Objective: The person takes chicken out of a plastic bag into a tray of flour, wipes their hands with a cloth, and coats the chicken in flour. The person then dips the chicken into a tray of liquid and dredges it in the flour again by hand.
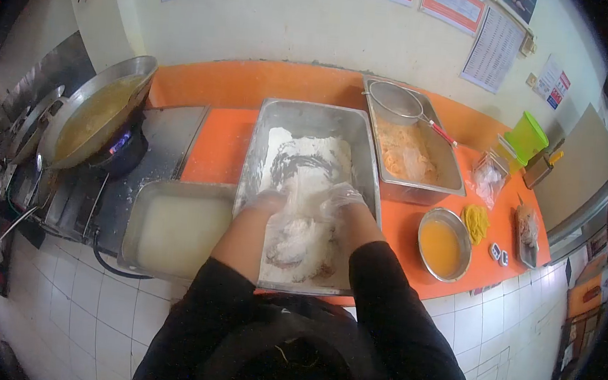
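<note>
A deep metal tray (369, 159) of white flour (303, 179) lies right in front of me, and both my hands reach down into it. My left hand (278, 197) is at the tray's left side, its fingers blurred against the flour. My right hand (341, 196), in a clear plastic glove, touches the flour on the right, with its fingers mostly hidden. Nearer to me, between my forearms, flour-coated pieces (291, 250) lie in the tray. I cannot make out whether either hand holds anything.
At left, a wok of oil (103, 113) stands over a lit burner (123, 148). A tray of cloudy liquid (183, 232) adjoins the flour tray. To the right are a tray of orange-coated food (407, 152) with a strainer (395, 99), a bowl of orange liquid (441, 247) and a yellow cloth (475, 223).
</note>
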Tool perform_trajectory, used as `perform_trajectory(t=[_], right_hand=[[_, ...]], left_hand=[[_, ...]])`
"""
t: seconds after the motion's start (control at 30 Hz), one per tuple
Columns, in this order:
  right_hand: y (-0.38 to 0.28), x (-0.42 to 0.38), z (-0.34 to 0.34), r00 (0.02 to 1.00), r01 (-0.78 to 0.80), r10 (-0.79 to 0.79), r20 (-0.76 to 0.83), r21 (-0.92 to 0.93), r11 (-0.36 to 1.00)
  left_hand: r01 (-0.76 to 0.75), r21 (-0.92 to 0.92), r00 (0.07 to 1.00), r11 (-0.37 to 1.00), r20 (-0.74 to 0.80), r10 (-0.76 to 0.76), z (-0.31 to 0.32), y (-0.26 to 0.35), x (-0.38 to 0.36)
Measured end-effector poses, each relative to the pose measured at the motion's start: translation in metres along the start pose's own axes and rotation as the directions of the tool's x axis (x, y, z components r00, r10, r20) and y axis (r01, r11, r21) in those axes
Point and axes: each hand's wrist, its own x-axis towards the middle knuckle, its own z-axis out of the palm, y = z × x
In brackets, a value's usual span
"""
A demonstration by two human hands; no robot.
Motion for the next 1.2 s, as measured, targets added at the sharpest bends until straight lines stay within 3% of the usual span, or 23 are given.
perform_trajectory(t=[0.03,0.1,0.23,0.3,0.43,0.5,0.57,0.6,0.63,0.7,0.8,0.9,1.0,1.1,1.2], right_hand=[[-0.002,0.0,0.008,0.997,0.059,-0.057,0.055,-0.038,0.998],[-0.01,-0.002,0.023,0.977,0.17,-0.169,0.128,-0.001,0.985],[-0.024,-0.009,0.03,0.927,0.295,-0.333,0.173,0.216,0.931],[-0.021,-0.02,0.018,0.922,0.302,-0.368,0.118,0.377,0.876],[-0.023,-0.068,-0.035,0.947,0.301,-0.298,-0.12,0.659,0.69],[-0.026,-0.073,-0.045,0.915,0.404,-0.294,-0.276,0.624,0.669],[-0.016,-0.035,-0.009,0.714,0.659,-0.533,-0.455,0.178,0.731],[-0.013,-0.02,0.004,0.579,0.72,-0.659,-0.48,-0.078,0.69],[-0.016,-0.017,0.008,0.663,0.681,-0.61,-0.434,0.013,0.732],[-0.03,-0.011,0.011,0.808,0.567,-0.496,-0.318,0.188,0.802],[-0.053,-0.05,-0.025,0.867,0.49,-0.324,-0.378,0.529,0.693],[-0.057,-0.058,-0.031,0.893,0.428,-0.241,-0.381,0.548,0.719],[-0.04,0.0,0.028,0.763,0.646,-0.335,-0.553,0.645,0.408],[-0.047,-0.02,0.006,0.9,0.431,-0.353,-0.255,0.635,0.642],[-0.054,-0.016,0.021,0.709,0.705,-0.49,-0.507,0.496,0.507]], left_hand=[[0.059,0.075,0.998,0.995,0.034,-0.062,0.0,0.004,-0.004],[0.059,0.051,0.991,0.997,0.114,-0.065,0.012,0.009,-0.007],[0.064,-0.373,0.982,0.926,0.189,0.008,0.025,0.014,-0.015],[0.053,-0.548,0.987,0.835,0.156,0.039,0.016,0.018,-0.017],[-0.032,-0.679,0.997,0.733,0.035,0.075,0.017,0.009,0.024],[-0.028,-0.781,0.999,0.624,0.003,0.048,0.022,0.005,0.04],[-0.022,-0.874,1.0,0.485,-0.021,0.008,0.031,0.002,0.049],[-0.033,-0.89,0.999,0.456,-0.042,-0.01,0.038,-0.002,0.06],[-0.046,-0.903,0.998,0.426,-0.064,-0.028,0.046,-0.006,0.071],[-0.072,-0.883,0.996,0.464,-0.088,-0.014,0.064,-0.016,0.089],[-0.051,-0.859,0.996,0.509,-0.009,0.085,0.054,-0.011,0.074],[-0.008,-0.835,0.992,0.55,0.064,0.111,0.042,-0.003,0.054],[-0.025,-0.792,0.993,0.61,0.049,0.105,0.034,0.001,0.047],[-0.063,-0.672,0.997,0.738,-0.015,0.071,0.025,0.005,0.041],[-0.071,-0.324,0.993,0.943,-0.117,0.035,0.014,0.01,0.025]])
